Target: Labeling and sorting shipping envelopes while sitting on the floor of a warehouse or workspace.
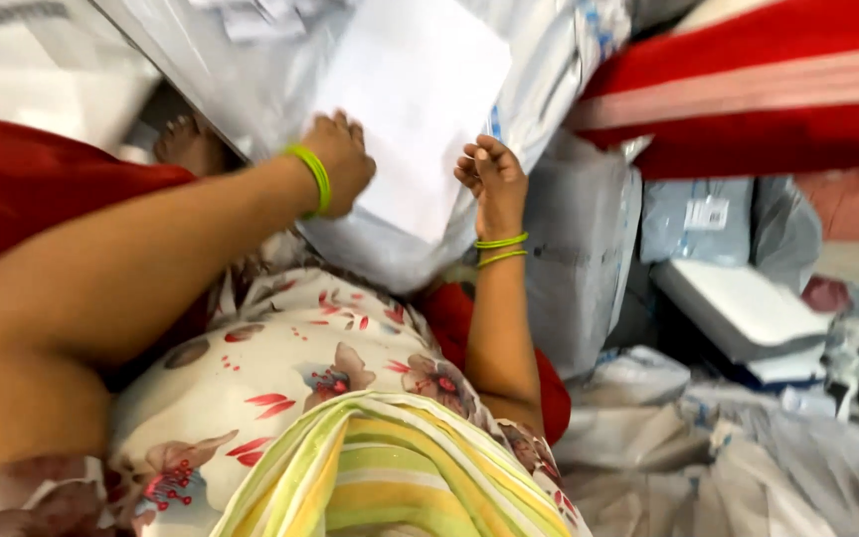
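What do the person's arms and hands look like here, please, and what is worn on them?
Both arms are bare, with no sleeves showing and no gloves. The left hand has one broad lime-green bangle at the wrist. The right hand has two thin lime-green bangles.

Head cam, close, downward over lap.

Bright, even light; motion blur throughout, glare on the white sheet [415, 109].

I see bare forearms: a thick green bangle [316, 176] just behind my left hand [342, 159], two thin green bangles [501, 249] behind my right hand [492, 177], floral white clothing [280, 378] and a yellow-green striped cloth [390, 477].
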